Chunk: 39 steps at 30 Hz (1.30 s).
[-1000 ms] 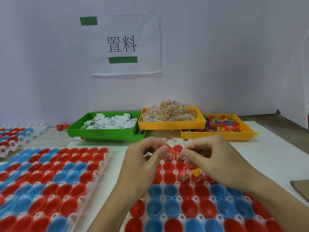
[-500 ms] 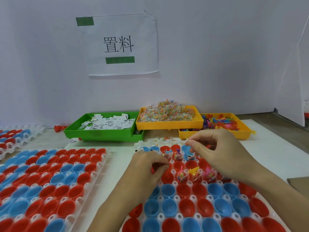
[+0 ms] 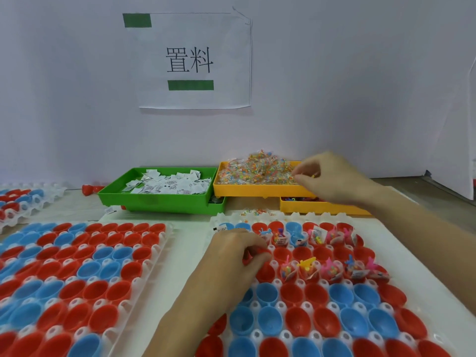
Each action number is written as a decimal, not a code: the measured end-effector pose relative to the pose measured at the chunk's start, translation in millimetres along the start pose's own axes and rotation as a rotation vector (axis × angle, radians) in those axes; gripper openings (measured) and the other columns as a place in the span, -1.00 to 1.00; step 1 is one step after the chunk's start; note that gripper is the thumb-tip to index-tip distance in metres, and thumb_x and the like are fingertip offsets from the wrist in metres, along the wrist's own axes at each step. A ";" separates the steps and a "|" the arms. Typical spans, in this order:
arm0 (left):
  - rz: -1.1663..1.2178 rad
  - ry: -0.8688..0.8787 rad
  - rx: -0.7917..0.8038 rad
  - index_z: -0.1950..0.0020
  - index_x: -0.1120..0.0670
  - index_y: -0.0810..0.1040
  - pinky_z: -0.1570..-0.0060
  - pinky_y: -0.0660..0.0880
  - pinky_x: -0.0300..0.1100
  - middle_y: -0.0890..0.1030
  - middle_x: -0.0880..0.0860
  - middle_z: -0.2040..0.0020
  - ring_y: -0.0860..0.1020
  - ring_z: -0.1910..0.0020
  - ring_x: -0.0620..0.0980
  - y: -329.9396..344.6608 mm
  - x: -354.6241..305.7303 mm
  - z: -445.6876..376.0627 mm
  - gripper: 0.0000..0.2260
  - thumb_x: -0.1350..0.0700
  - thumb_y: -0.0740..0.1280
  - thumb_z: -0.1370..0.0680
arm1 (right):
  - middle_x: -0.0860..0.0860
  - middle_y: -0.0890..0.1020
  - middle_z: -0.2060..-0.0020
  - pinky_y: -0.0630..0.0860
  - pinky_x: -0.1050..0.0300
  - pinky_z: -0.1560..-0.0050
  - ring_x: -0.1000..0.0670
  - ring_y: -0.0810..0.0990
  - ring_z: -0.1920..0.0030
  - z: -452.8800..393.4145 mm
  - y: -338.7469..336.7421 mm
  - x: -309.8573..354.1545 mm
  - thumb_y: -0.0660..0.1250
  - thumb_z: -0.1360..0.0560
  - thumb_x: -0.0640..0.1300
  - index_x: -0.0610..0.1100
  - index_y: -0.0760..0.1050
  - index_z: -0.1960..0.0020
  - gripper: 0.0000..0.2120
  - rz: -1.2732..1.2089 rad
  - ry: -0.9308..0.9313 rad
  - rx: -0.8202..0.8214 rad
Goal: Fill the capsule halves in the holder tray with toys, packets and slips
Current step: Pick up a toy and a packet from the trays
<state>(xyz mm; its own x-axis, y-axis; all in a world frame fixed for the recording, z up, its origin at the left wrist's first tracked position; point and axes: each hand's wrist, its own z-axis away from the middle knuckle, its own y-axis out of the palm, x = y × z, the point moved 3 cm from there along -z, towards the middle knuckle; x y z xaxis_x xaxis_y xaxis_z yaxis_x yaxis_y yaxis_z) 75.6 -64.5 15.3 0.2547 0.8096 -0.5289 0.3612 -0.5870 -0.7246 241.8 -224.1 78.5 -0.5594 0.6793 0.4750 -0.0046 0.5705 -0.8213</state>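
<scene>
right hand (image 3: 332, 176) over packet tray (image 3: 257, 190)

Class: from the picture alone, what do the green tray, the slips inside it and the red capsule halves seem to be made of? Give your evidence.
Green tray: probably moulded plastic, even colour, slight sheen. Slips: likely printed paper, white, creased. Red capsule halves: apparently glossy plastic, showing highlights.

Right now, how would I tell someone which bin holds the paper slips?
Start at the paper sign on the back wall. Below it stand bins in a row; the green tray is the leftmost. It alone is green and holds white slips, while its yellow neighbour holds colourful packets.
</scene>
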 end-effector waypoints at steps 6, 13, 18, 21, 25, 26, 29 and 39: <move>0.062 -0.009 -0.178 0.11 -0.02 0.71 0.21 0.39 -0.46 0.61 -0.21 0.27 0.54 0.18 -0.19 -14.6 6.3 -1.5 -0.92 0.07 0.42 -0.53 | -0.09 0.65 -0.14 0.48 0.13 -0.06 -0.05 0.58 -0.09 -76.7 38.8 -0.1 0.41 -0.56 -0.18 -0.14 0.59 -0.23 -0.75 0.039 0.024 0.046; 0.068 0.012 -0.275 0.18 -0.03 0.66 0.22 0.39 -0.47 0.58 -0.22 0.31 0.54 0.20 -0.17 -22.8 12.5 -1.5 -0.86 0.19 0.42 -0.52 | -0.12 0.60 -0.23 0.50 0.08 -0.18 -0.11 0.56 -0.21 -105.2 80.6 3.7 0.42 -0.55 -0.16 -0.10 0.57 -0.27 -0.70 0.091 0.011 0.158; 0.087 0.008 -0.288 0.15 0.02 0.67 0.22 0.36 -0.48 0.56 -0.25 0.30 0.52 0.20 -0.20 -26.3 13.0 0.0 -0.88 0.21 0.40 -0.52 | -0.03 0.66 0.01 0.55 0.05 -0.07 -0.10 0.61 -0.10 -110.7 87.3 1.0 0.47 -0.52 -0.15 -0.07 0.67 0.05 -0.98 0.056 0.024 0.034; 0.108 0.000 -0.282 0.15 0.01 0.66 0.21 0.37 -0.46 0.58 -0.22 0.27 0.52 0.19 -0.19 -27.0 13.1 -0.9 -0.88 0.19 0.39 -0.53 | -0.04 0.69 -0.01 0.56 0.04 -0.04 -0.04 0.60 -0.02 -109.8 80.8 -3.5 0.47 -0.52 -0.11 -0.05 0.69 0.04 -0.95 0.001 0.024 -0.068; 0.136 0.002 -0.300 0.17 0.01 0.66 0.21 0.41 -0.41 0.61 -0.16 0.27 0.53 0.19 -0.15 -26.4 12.2 -0.8 -0.88 0.19 0.39 -0.53 | 0.01 0.71 0.07 0.39 0.36 0.21 0.18 0.55 0.21 -100.5 62.6 -10.3 0.46 -0.51 -0.10 -0.09 0.72 0.01 -0.90 -0.078 -0.018 -0.236; 0.141 0.001 -0.305 0.17 0.02 0.66 0.22 0.41 -0.40 0.61 -0.16 0.28 0.53 0.20 -0.14 -26.1 12.3 -0.2 -0.87 0.20 0.39 -0.53 | 0.04 0.70 0.14 0.36 0.41 0.26 0.22 0.54 0.25 -96.2 57.7 -11.7 0.47 -0.51 -0.10 -0.09 0.72 0.01 -0.89 -0.101 -0.021 -0.261; 0.156 0.000 -0.308 0.18 0.03 0.66 0.24 0.41 -0.39 0.62 -0.16 0.26 0.54 0.21 -0.11 -24.1 14.5 -0.1 -0.87 0.19 0.38 -0.53 | 0.11 0.65 0.29 0.50 0.30 0.24 0.20 0.58 0.28 -81.6 44.6 -13.3 0.46 -0.52 -0.10 -0.11 0.72 0.06 -0.90 -0.147 -0.016 -0.277; 0.258 -0.040 -0.286 0.20 -0.13 0.64 0.31 0.38 -0.48 0.64 -0.23 0.28 0.57 0.27 -0.17 -20.1 8.6 -1.6 -0.79 0.19 0.42 -0.52 | 0.09 0.73 0.20 0.56 0.33 0.22 0.13 0.68 0.16 20.6 18.5 19.1 0.45 -0.51 -0.06 0.01 0.72 0.10 -0.93 -0.545 -0.072 0.044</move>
<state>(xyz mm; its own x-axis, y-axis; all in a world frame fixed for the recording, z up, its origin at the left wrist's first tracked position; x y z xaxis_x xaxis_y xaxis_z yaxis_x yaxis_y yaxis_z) 72.0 -45.7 26.0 0.3366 0.6310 -0.6990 0.5268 -0.7414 -0.4156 214.0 -210.1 65.9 -0.5216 0.2569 0.8136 -0.3434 0.8097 -0.4758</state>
